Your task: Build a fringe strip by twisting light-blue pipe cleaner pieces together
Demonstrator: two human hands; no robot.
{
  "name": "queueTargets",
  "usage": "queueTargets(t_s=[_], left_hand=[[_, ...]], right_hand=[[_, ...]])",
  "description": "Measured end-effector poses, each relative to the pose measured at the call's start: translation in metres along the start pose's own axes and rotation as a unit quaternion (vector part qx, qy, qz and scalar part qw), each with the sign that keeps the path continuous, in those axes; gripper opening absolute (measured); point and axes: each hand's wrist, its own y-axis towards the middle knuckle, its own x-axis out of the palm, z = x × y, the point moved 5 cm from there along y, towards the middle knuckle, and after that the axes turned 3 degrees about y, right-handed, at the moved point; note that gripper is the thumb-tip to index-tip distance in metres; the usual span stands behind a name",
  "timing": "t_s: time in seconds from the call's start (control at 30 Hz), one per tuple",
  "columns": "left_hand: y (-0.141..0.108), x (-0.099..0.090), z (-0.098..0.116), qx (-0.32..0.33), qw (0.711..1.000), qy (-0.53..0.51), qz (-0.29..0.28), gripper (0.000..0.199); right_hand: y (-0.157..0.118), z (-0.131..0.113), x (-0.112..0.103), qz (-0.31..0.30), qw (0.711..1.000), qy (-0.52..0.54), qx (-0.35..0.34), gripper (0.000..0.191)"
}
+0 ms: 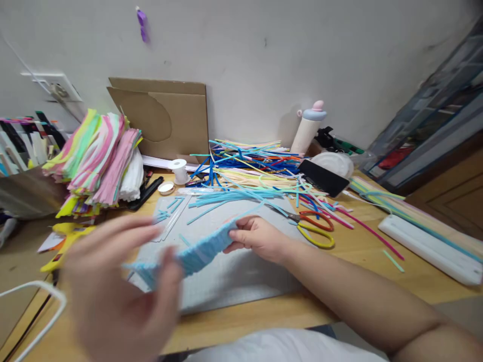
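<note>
A strip of light blue fuzzy stems (pixel 206 250) hangs slanted above the grey cutting mat (pixel 241 281). Its right end is pinched between the thumb and fingers of my right hand (pixel 256 237). My left hand (pixel 123 286), blurred and close to the camera, has its thumb and fingers apart, in front of the strip's left end; whether it touches the strip is hidden. Light blue stems (pixel 226 197) lie along the mat's back edge, with short cut pieces (pixel 169 208) at its left.
Scissors (pixel 315 229) with orange and yellow handles lie right of the mat, near a black phone (pixel 325 178). A yellow glue gun (pixel 66 244) and bundled stems (pixel 96 161) are at the left. Cardboard (pixel 181 120), a white spool (pixel 180 172) and a bottle (pixel 307 128) stand behind.
</note>
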Motion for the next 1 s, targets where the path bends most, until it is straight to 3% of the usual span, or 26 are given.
queueTargets(t_s=[0.13, 0.27, 0.43, 0.57, 0.7, 0.8, 0.87, 0.9, 0.97, 1.0], left_hand=[[-0.005, -0.004, 0.023, 0.064, 0.991, 0.115, -0.035, 0.015], [0.004, 0.000, 0.029, 0.079, 0.976, 0.189, -0.078, 0.015], [0.036, 0.013, 0.010, 0.025, 0.983, 0.075, -0.163, 0.020], [0.054, 0.032, -0.012, -0.066, 0.965, -0.047, -0.249, 0.022], [0.058, 0.047, -0.018, -0.083, 0.951, -0.072, -0.290, 0.019], [0.054, 0.051, -0.019, -0.075, 0.950, -0.055, -0.299, 0.017], [0.050, 0.050, -0.020, -0.079, 0.953, -0.040, -0.289, 0.017], [0.048, 0.050, -0.020, -0.080, 0.955, -0.033, -0.283, 0.017], [0.045, 0.048, -0.020, -0.070, 0.961, -0.020, -0.268, 0.017], [0.044, 0.047, -0.019, -0.059, 0.964, -0.013, -0.261, 0.017]], right_hand=[[-0.002, 0.011, 0.017, 0.012, 1.000, 0.015, -0.007, 0.028], [-0.001, 0.012, 0.015, 0.025, 0.999, 0.032, -0.007, 0.032], [-0.004, 0.014, -0.003, 0.067, 0.994, 0.033, 0.081, 0.039], [-0.006, 0.022, -0.012, 0.090, 0.988, 0.017, 0.122, 0.039], [-0.007, 0.031, -0.016, 0.107, 0.984, -0.030, 0.136, 0.038], [-0.018, 0.018, -0.019, 0.083, 0.980, -0.090, 0.155, 0.029], [-0.029, -0.006, -0.026, 0.057, 0.974, -0.143, 0.167, 0.015], [-0.034, -0.021, -0.029, 0.004, 0.955, -0.241, 0.175, 0.010], [-0.042, -0.044, -0.039, -0.106, 0.890, -0.390, 0.211, 0.011], [-0.042, -0.055, -0.050, -0.105, 0.877, -0.412, 0.224, 0.016]])
